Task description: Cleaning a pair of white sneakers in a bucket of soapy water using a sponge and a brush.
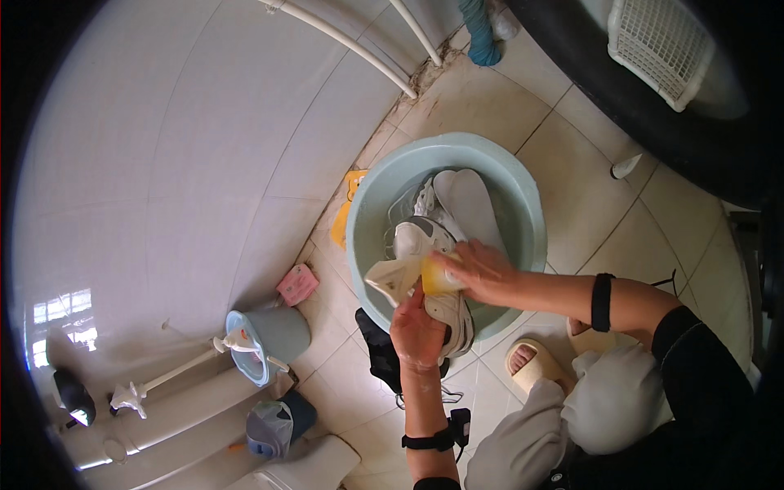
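A round pale green plastic basin stands on the floor in front of me. Over its near side my left hand holds a white and grey sneaker by its opening, with the shoe's tongue pulled out to the left. My right hand presses a yellow and white block, perhaps a sponge or brush, against the shoe; motion blurs it. In the basin lie a white sole or insole, white laces and part of another white shoe, with some water around them.
A light blue bucket, a pink packet and a small lined bin stand along the wall at left. A yellow item lies behind the basin. Black cloth is beside its near edge. White pipes meet the floor beyond.
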{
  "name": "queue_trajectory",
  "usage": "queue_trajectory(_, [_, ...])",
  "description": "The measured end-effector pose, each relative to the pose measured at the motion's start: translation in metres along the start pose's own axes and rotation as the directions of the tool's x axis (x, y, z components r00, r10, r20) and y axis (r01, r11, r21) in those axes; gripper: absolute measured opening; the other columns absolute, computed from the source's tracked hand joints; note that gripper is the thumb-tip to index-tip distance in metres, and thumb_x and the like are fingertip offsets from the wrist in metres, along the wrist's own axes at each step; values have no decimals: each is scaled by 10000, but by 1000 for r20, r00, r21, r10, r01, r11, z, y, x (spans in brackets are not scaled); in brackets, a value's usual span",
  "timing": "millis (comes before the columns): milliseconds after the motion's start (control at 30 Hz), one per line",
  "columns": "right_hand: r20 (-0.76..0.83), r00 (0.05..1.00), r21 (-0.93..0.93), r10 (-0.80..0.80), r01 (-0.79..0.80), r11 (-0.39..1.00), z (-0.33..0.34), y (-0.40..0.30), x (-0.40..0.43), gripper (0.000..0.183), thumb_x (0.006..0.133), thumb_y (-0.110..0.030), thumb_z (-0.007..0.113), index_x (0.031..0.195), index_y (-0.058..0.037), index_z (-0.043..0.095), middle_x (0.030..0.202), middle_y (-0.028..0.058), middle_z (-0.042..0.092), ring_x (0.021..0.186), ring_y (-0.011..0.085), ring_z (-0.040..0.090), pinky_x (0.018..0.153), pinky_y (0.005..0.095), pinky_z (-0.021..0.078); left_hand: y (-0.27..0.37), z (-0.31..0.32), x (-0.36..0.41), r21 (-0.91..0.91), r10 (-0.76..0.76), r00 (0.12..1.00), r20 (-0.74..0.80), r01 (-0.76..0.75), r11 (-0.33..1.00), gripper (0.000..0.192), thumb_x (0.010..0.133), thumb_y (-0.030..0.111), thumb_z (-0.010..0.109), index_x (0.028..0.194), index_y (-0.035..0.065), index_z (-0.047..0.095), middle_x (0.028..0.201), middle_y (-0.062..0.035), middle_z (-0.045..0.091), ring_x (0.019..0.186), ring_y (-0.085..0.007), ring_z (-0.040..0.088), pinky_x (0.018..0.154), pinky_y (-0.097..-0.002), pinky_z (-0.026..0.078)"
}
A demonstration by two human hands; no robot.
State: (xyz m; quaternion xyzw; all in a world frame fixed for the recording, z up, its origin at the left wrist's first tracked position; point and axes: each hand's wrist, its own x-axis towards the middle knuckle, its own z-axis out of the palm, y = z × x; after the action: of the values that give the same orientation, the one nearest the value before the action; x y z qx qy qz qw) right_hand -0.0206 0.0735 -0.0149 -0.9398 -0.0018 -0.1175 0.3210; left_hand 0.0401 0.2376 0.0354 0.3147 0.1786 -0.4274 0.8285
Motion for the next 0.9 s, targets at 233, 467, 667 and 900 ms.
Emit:
queue_trajectory(233, [164,970,45,177,-187,981,-2,-1,1,780,673,-163,707,1330,-158,286,999,161,470,886,323,515,660,398,487,-5,7,0,629,-11,982,-189,130,767,492,795,-67,432,1280,-12,376,1195,-111,498,1101,-212,491,939,-317,388])
queue_trajectory(467, [117,978,159,170,-187,969,-7,6,-1,769,680,-132,690,1329,-135,280,980,170,468,903,345,500,704,420,467,-8,1,7,674,47,968,-245,135,726,408,872,53,521,1267,4,436,1063,-68,571,935,-126,548,827,-237,431])
queue_trajectory(667, [133,989,206,56,-83,975,-13,-21,-23,845,646,-87,703,1356,-129,246,938,161,463,858,333,499,679,423,457,16,2,7,327,68,973,-221,8,945,311,931,125,431,1226,28,443,1147,-112,553,1029,-227,560,887,-333,451])
queue_trajectory(900, [117,992,31,-57,53,998,-18,-1,5,804,622,-79,707,1328,-121,324,848,155,497,764,320,515,643,409,468,18,-18,14,275,27,980,-197,29,961,348,945,172,402,1259,24,388,1249,-126,478,1140,-259,485,966,-407,394])
